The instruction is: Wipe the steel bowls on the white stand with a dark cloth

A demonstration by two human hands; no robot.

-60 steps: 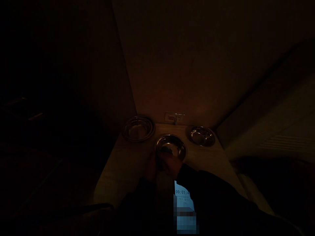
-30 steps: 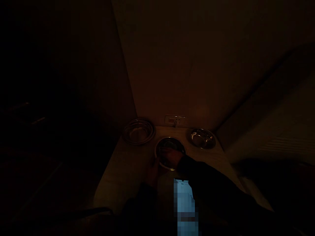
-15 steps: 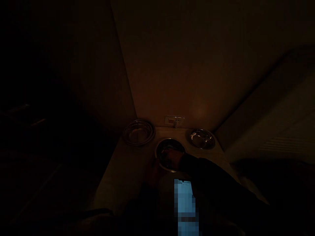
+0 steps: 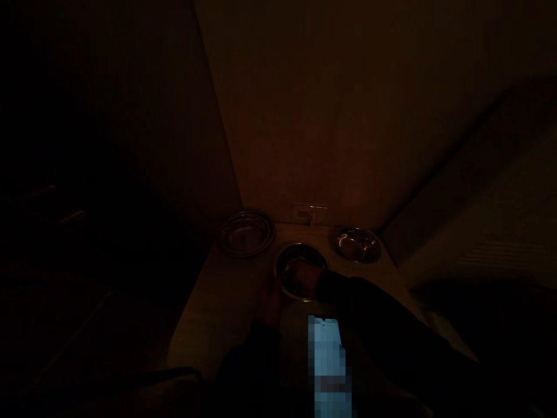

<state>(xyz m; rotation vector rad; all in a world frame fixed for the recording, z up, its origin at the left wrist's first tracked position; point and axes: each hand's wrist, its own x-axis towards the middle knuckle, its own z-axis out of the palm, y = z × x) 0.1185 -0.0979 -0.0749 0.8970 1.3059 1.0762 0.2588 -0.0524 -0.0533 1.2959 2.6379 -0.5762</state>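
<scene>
Head cam: L & R hands [image 4: 289,287] at middle bowl [image 4: 300,247], grip unclear, too dark.

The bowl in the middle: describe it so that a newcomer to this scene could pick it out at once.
Find the pale tabletop, with a wall socket at its far edge. The round metal bowl sits between and nearer than the left dish and right dish. Only it has the right hand inside and the left hand at its left edge.
</scene>
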